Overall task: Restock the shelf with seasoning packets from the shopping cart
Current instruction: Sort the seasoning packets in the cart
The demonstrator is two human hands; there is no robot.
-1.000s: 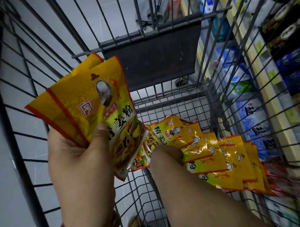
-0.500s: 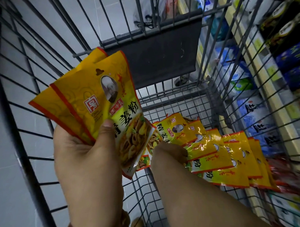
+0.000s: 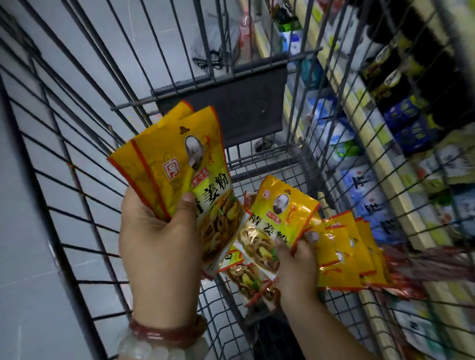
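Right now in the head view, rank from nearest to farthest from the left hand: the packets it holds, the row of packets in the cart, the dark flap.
1. Held packets, gripped by left hand.
2. Row of packets, lower right.
3. Dark flap, far end.

The scene is dim with a cool, bluish cast, and no light source shows. The yellow packets (image 3: 177, 161) catch soft glare on their glossy film. The shelf (image 3: 393, 169) along the right edge is smeared by motion blur. The cart wires (image 3: 77, 174) bow outward toward the left edge from wide-angle distortion.
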